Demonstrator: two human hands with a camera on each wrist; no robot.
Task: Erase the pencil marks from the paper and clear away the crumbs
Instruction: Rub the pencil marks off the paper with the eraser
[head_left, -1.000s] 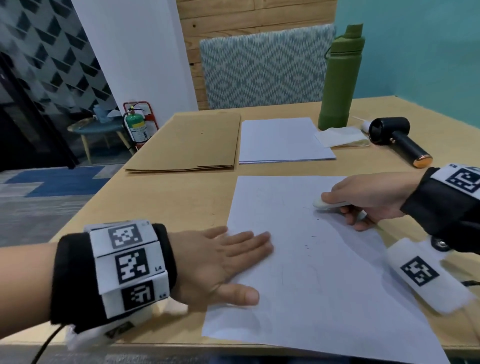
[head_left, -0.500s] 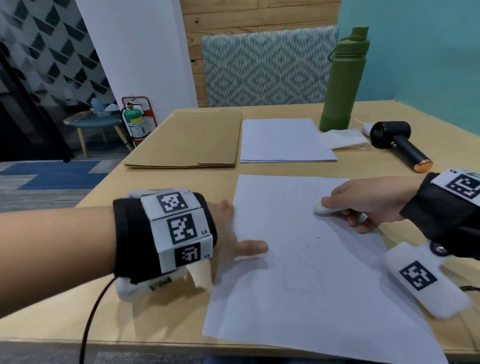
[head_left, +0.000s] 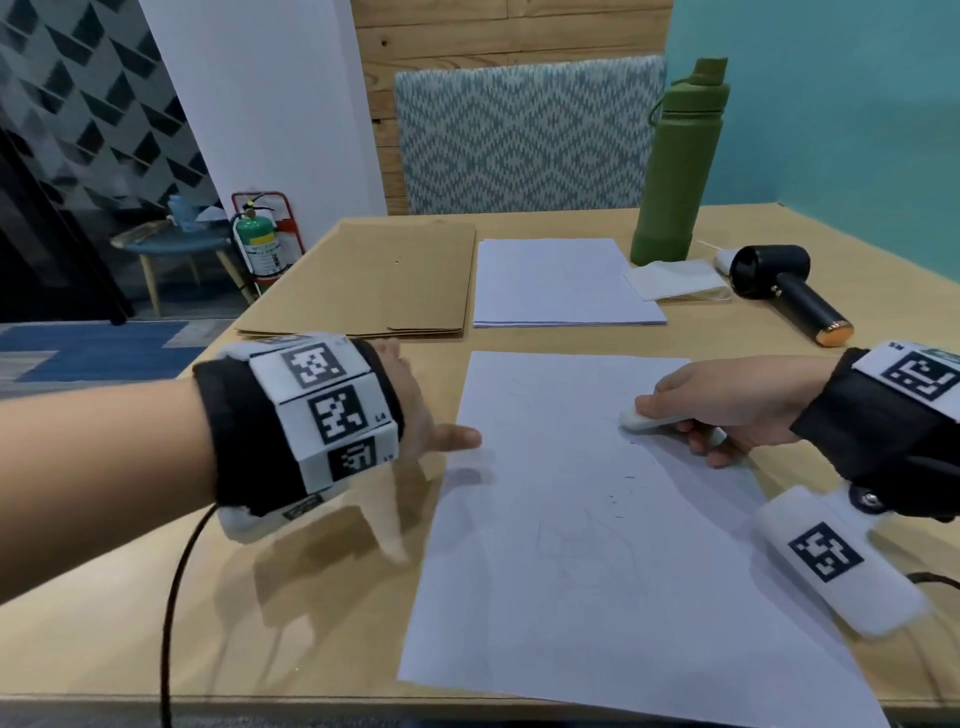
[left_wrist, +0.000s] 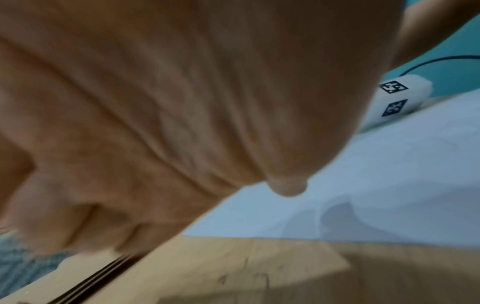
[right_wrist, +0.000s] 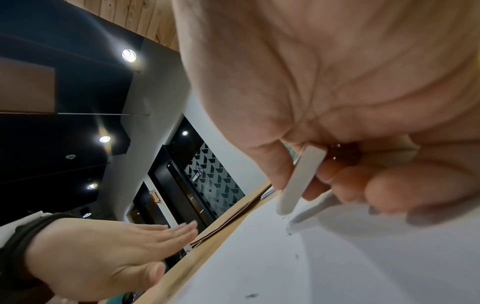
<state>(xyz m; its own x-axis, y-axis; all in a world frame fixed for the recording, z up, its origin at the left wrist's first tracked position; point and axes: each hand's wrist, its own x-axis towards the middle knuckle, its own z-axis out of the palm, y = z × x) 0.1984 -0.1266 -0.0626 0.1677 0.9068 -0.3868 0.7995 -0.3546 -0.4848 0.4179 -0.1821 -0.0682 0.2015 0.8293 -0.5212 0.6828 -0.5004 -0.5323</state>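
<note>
A white sheet of paper (head_left: 597, 519) lies on the wooden table (head_left: 311, 613) in front of me, with faint pencil lines (head_left: 587, 551) low in its middle and dark crumbs (head_left: 623, 493) scattered above them. My right hand (head_left: 727, 410) grips a long white eraser (head_left: 641, 420) whose tip rests on the paper near its right edge; the right wrist view shows the eraser (right_wrist: 298, 181) between thumb and fingers. My left hand (head_left: 415, 415) hovers flat, fingers straight, just left of the sheet, holding nothing. The same left hand (right_wrist: 116, 253) shows in the right wrist view.
Behind the sheet lie a stack of white paper (head_left: 561, 283) and brown card folders (head_left: 374, 278). A green bottle (head_left: 680, 166), a folded cloth (head_left: 675, 280) and a black handheld blower (head_left: 789, 291) stand at the back right. A patterned chair (head_left: 524, 135) faces me.
My left hand lifted off the paper's left edge and moved up and to the left, off the sheet. The right hand with the eraser stayed near the same spot.
</note>
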